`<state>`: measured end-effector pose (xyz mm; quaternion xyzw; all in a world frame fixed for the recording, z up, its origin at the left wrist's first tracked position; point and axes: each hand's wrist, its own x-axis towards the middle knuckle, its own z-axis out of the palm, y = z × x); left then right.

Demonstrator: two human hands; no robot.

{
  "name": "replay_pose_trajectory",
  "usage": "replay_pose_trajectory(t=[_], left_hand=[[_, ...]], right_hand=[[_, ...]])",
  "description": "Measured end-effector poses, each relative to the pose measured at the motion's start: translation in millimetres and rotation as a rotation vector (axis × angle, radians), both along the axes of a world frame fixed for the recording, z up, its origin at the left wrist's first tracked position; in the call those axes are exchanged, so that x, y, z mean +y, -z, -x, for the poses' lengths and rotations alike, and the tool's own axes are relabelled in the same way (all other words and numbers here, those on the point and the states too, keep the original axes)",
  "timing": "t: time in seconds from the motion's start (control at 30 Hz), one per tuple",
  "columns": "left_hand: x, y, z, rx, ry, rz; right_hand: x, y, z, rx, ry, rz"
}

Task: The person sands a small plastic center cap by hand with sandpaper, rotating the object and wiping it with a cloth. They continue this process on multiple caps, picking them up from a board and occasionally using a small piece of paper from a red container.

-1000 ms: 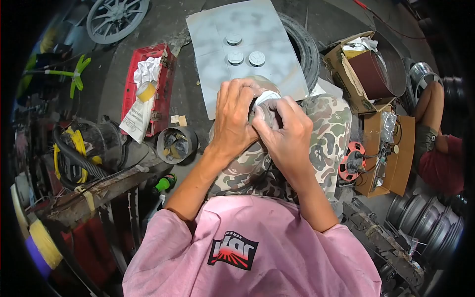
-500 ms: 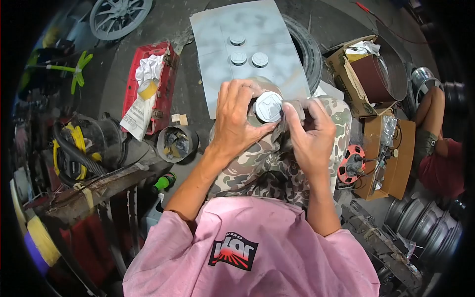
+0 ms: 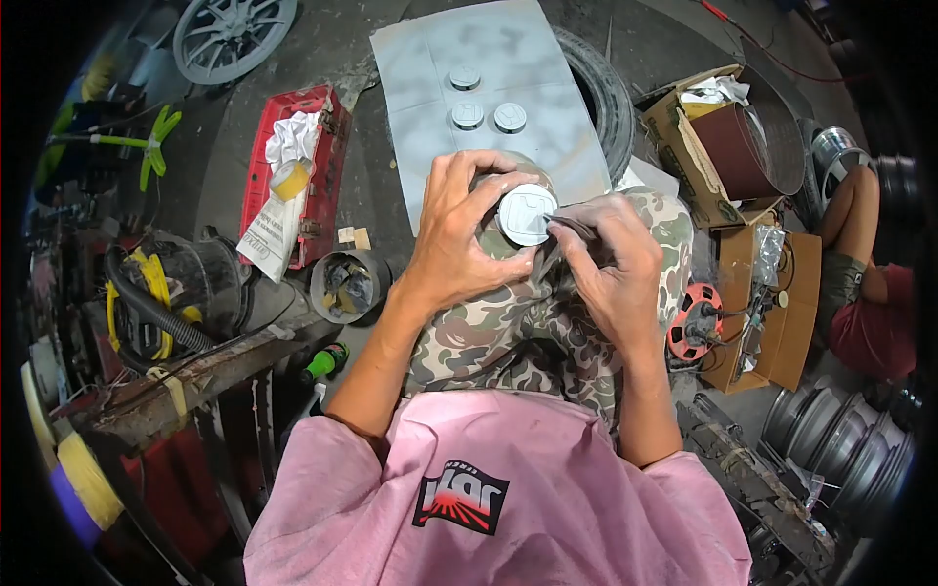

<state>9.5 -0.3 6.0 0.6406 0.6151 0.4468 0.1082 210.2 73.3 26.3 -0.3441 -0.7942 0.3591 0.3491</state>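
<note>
Above my knees, my left hand [image 3: 454, 234] grips a round pale-grey wheel centre cap [image 3: 527, 217] by its rim, thumb below and fingers curled over the top. The cap's face, with a raised emblem, is turned up towards me. Pinched in my right hand [image 3: 618, 262] is a small folded piece of dark sandpaper [image 3: 571, 225]; its edge meets the cap's right side. Beyond my hands, three similar caps [image 3: 467, 115] lie on a grey-sprayed board [image 3: 420, 161].
A tyre [image 3: 608, 107] lies partly under the board. To the left are a red toolbox [image 3: 319, 195], a metal can [image 3: 347, 286] and a green bottle [image 3: 322, 362]. Cardboard boxes [image 3: 791, 313], a red cable reel [image 3: 696, 322] and another person's leg [image 3: 848, 220] are at right.
The cap has turned in my left hand and shifted slightly left. My right fingers have moved lower along its right edge with the sandpaper.
</note>
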Motion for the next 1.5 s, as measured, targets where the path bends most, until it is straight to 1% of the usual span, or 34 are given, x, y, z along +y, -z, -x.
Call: replay_pose_trajectory(t=[0.03,0.13,0.23,0.33,0.47,0.73,0.8,0.87,0.97,1.03,1.07,1.1,1.17,1.3,1.4,1.43,1.5], left_hand=[[0.5,-0.5,1.2,0.000,0.000,0.000],[2.3,-2.0,3.6,-0.011,0.041,0.027],[3.9,-3.3,4.4,0.002,0.071,0.045],[4.0,-2.9,6.3,-0.008,0.075,0.054],[2.6,-2.5,7.5,0.001,0.076,0.082],[2.7,2.4,5.9,0.010,0.062,0.071],[4.1,7.3,6.7,-0.011,0.073,0.017],[3.2,7.0,6.9,-0.022,0.054,0.018],[-0.4,7.7,8.3,-0.028,0.046,0.020],[-2.3,6.3,8.0,-0.051,0.044,0.050],[-3.1,5.4,7.7,-0.056,0.033,0.062],[-3.6,4.6,8.3,-0.056,0.026,0.063],[-3.1,3.3,8.4,-0.069,0.022,0.050],[-0.9,3.5,4.7,-0.041,-0.012,0.060],[-0.2,3.3,2.9,-0.059,-0.039,0.071],[-0.4,3.6,3.4,-0.069,-0.057,0.070],[-0.3,3.1,3.4,-0.082,-0.068,0.066]], right_hand=[[3.3,-1.0,0.1,-0.002,-0.077,-0.101],[7.5,-3.2,1.3,-0.043,-0.142,-0.102],[9.8,-7.2,10.0,-0.023,-0.197,-0.105],[15.6,-7.4,5.3,-0.090,-0.209,-0.126],[16.9,-6.7,2.7,-0.106,-0.187,-0.136],[14.6,-8.5,3.8,-0.087,-0.177,-0.116],[12.8,-13.5,11.0,-0.079,-0.191,-0.106],[14.0,-10.7,16.5,-0.044,-0.203,-0.102],[13.3,-11.0,10.0,-0.003,-0.110,0.018],[19.8,-4.4,-1.6,-0.041,0.007,-0.019],[17.2,-2.0,-7.2,-0.002,0.118,0.242],[18.7,3.4,-7.9,0.121,0.111,0.249],[17.6,8.1,-8.8,0.222,0.187,0.371],[20.4,27.0,-15.3,0.249,0.151,0.379],[19.4,21.7,-14.1,0.047,0.116,0.353],[18.7,20.6,-11.7,0.046,0.121,0.349],[18.5,18.8,-8.6,0.107,0.138,0.454]])
